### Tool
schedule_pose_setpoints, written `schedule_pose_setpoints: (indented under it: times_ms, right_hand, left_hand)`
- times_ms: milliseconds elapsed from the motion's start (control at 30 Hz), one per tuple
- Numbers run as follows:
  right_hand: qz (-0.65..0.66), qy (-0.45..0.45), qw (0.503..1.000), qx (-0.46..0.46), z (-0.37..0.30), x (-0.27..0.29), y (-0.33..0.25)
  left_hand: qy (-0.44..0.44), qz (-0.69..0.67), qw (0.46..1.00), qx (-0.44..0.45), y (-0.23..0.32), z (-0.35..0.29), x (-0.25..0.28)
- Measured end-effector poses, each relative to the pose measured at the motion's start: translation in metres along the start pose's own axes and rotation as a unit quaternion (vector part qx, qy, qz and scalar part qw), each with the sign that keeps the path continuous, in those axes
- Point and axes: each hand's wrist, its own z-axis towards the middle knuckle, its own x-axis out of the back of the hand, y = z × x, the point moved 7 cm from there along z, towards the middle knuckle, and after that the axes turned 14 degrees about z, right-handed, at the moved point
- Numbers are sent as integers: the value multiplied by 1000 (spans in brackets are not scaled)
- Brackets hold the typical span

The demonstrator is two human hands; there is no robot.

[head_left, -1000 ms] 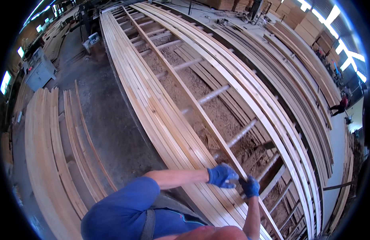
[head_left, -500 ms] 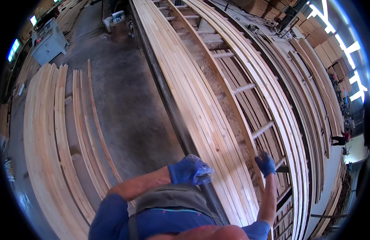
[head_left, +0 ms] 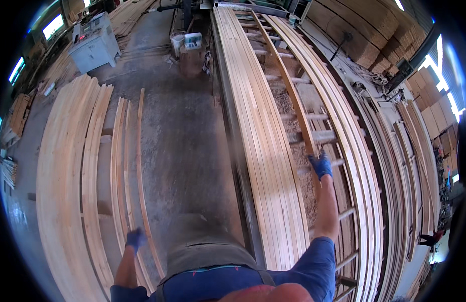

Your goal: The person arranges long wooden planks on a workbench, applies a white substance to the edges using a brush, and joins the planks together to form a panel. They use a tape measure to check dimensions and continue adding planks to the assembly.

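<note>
My right hand (head_left: 321, 165), in a blue glove, reaches forward over a single long board (head_left: 289, 83) lying on the roller frame. Its fingers look spread, and it is on or just above the board; exact contact cannot be made out. Left of that board runs a wide row of pale planks (head_left: 253, 131), side by side. My left hand (head_left: 136, 239), also gloved in blue, hangs low on the left, above several narrow boards (head_left: 123, 166) near the floor. It is small and smeared, so its fingers cannot be read.
More long planks (head_left: 338, 110) lie along the frame's right side, with metal rollers (head_left: 346, 214) across the gap. A wide plank stack (head_left: 67, 176) lies at left. Behind it stands a grey control cabinet (head_left: 94, 45); buckets (head_left: 191, 41) sit at the far middle. Timber piles (head_left: 366, 30) rise far right.
My left hand has swung from beside the plank row to the lower left. My right hand has moved forward along the single board. The view has turned, showing more of the far end.
</note>
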Motion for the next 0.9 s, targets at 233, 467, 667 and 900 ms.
schedule_pose_setpoints:
  times_ms: [233,467,667,900]
  right_hand:
    - [-108,-11,989,-99,27,-50,-53]
    - [-122,-116,970,-173,15,-80,-84]
    - [-185,-253,928,-203,87,-112,-99]
    - [-300,-343,854,-250,162,-157,-117]
  left_hand:
    - [-260,-526,740,330,-12,43,-30]
    - [-205,-571,789,98,71,317,169]
    - [-135,-664,734,51,87,592,348]
    - [-159,-661,732,28,143,690,442]
